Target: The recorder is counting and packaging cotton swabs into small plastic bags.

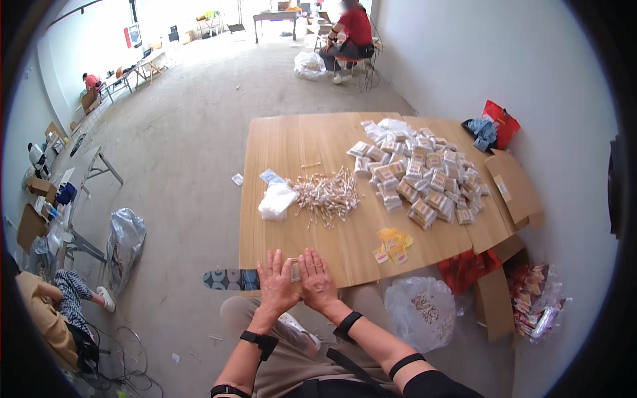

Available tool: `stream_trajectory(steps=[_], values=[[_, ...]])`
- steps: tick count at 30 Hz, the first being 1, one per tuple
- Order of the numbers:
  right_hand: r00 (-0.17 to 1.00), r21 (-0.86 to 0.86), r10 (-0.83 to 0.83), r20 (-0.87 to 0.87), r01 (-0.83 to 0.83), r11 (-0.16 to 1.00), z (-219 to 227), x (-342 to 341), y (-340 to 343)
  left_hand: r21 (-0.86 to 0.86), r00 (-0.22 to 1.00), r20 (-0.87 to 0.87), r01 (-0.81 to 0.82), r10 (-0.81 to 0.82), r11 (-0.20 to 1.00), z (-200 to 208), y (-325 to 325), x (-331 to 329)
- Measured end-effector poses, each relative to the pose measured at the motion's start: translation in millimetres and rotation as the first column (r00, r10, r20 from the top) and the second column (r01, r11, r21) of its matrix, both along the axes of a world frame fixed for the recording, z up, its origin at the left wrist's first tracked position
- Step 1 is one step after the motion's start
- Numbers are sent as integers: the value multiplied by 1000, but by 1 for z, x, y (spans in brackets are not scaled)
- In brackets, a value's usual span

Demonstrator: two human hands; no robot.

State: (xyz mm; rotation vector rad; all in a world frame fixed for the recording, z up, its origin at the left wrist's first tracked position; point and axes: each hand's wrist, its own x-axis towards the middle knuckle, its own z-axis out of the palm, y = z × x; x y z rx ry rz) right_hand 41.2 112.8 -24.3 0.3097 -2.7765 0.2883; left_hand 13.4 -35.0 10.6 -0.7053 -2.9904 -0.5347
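Head view: grasp by the sides the probably light, crushable packet [296, 271] between left hand [278, 286] and right hand [319, 285], fingers outstretched.

This looks like a packing workshop. A wooden bench [282, 142] has a heap of loose cotton sticks [328, 197] and a big pile of small packs [431, 176] near three o'clock. More benches [85, 166] stand at nine o'clock, a person [357, 32] sits near twelve, and the floor [182, 156] is plain grey.
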Motion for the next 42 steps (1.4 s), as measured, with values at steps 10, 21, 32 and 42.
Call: stream_trajectory(steps=[10, 21, 32, 42], values=[[1000, 15, 1, 19, -1, 1000, -4, -6, 2, -30, 991, 128, 29, -25, 999, 12, 0, -14], [999, -15, 18, 42, -18, 1000, 3, 0, -1, 242, 997, -62, 52, -38, 969, -8, 1, -63], [1000, -40, -11, 1, 11, 999, -6, -6, 0, 120, 979, -131, 175, -159, 977, 0, 4, -78], [1000, -48, -21, 12, 21, 999, -2, -4, -1, 176, 981, 141, 109, -134, 978, 16, 12, -89]])
